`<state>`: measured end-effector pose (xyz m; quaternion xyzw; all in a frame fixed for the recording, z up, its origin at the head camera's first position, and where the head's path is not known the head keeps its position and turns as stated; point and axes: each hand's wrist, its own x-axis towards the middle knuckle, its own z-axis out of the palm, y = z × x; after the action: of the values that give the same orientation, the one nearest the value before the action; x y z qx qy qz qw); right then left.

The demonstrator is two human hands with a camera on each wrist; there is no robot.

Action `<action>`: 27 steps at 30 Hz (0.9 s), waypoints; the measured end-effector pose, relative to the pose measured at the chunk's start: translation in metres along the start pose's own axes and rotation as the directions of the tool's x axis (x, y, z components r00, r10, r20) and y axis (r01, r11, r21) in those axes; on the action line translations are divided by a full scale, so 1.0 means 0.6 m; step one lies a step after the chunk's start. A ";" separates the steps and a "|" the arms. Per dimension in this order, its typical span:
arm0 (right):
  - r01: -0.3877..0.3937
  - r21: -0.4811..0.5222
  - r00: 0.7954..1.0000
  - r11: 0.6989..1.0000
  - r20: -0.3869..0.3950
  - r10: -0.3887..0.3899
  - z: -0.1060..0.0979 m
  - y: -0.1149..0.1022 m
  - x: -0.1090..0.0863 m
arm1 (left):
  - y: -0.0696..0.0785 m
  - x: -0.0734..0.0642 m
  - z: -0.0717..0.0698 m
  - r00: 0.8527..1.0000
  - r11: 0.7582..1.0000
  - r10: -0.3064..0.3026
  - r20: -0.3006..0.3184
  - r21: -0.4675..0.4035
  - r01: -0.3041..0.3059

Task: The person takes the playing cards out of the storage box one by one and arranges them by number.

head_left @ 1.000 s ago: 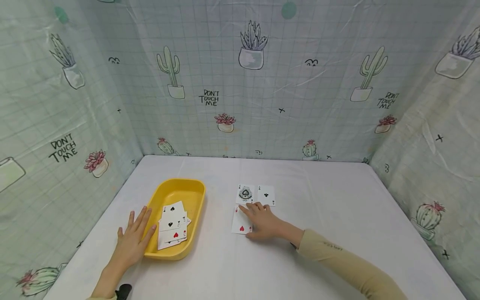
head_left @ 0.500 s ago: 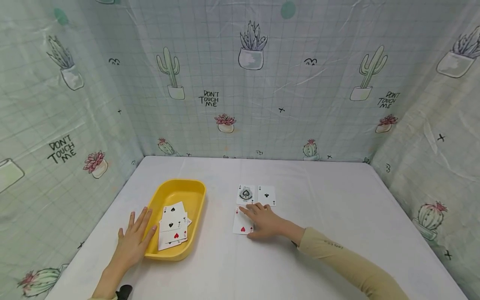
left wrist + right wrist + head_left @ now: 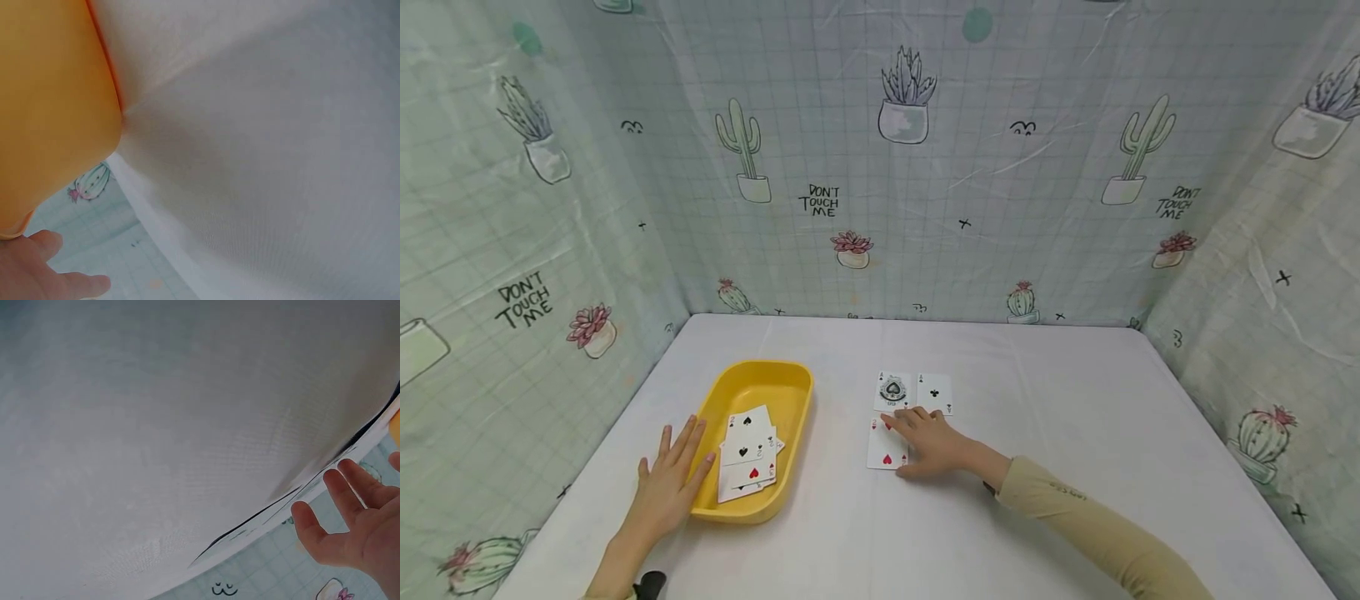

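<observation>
- While the left hand [image 3: 662, 490] touches the yellow tray [image 3: 775, 385], fingers spread,
- right hand [image 3: 932, 445] on the two of hearts [image 3: 882, 448], fingers apart,
- card on the surface [image 3: 1060, 400], beside the ace of spades [image 3: 892, 390].

The head view is evenly bright; wrist views are dimmer, hazy.

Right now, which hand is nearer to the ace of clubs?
Right. The right hand is just on the near side of the ace of clubs, partly covering the heart card; the left hand is beyond the yellow tray, at its left side.
</observation>
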<state>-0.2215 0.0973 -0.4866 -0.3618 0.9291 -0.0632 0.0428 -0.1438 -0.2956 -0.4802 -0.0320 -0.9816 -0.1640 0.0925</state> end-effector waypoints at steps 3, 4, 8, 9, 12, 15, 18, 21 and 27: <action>0.003 0.000 1.000 1.000 -0.001 -0.003 0.000 0.001 0.001 | 0.000 0.001 -0.001 1.000 1.000 0.001 -0.003 -0.003 -0.001; 0.005 -0.002 1.000 1.000 -0.003 -0.005 0.000 0.001 0.001 | 0.000 0.001 -0.001 1.000 1.000 0.000 -0.002 -0.004 0.000; 0.021 -0.011 0.999 1.000 -0.025 -0.021 -0.003 0.000 0.004 | 0.000 0.001 -0.001 1.000 1.000 0.002 -0.007 -0.009 -0.002; 0.026 -0.009 0.999 1.000 -0.032 -0.026 -0.005 -0.001 0.004 | 0.000 0.001 0.000 1.000 1.000 0.003 -0.010 -0.007 -0.003; 0.044 0.010 0.997 0.999 -0.057 -0.044 -0.010 -0.005 0.008 | 0.001 0.001 0.001 1.000 1.000 0.002 -0.010 -0.004 -0.002; 0.063 0.030 0.995 0.998 -0.084 -0.061 -0.018 -0.013 0.011 | 0.001 0.001 0.000 1.000 1.000 0.000 -0.008 -0.005 0.000; 0.081 0.040 0.991 0.996 -0.112 -0.077 -0.023 -0.019 0.016 | 0.001 0.003 -0.001 1.000 1.000 -0.003 -0.004 -0.005 0.003; 0.100 0.030 0.986 0.995 -0.135 -0.095 -0.027 -0.027 0.022 | 0.001 0.003 -0.001 1.000 1.000 -0.003 -0.003 -0.005 0.003; 0.106 0.017 0.983 0.994 -0.150 -0.102 -0.035 -0.045 0.036 | 0.000 0.002 -0.001 1.000 1.000 0.000 -0.001 -0.005 0.000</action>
<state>-0.2221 0.0649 -0.4624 -0.4036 0.9086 -0.1040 -0.0257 -0.1450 -0.2956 -0.4791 -0.0322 -0.9811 -0.1667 0.0926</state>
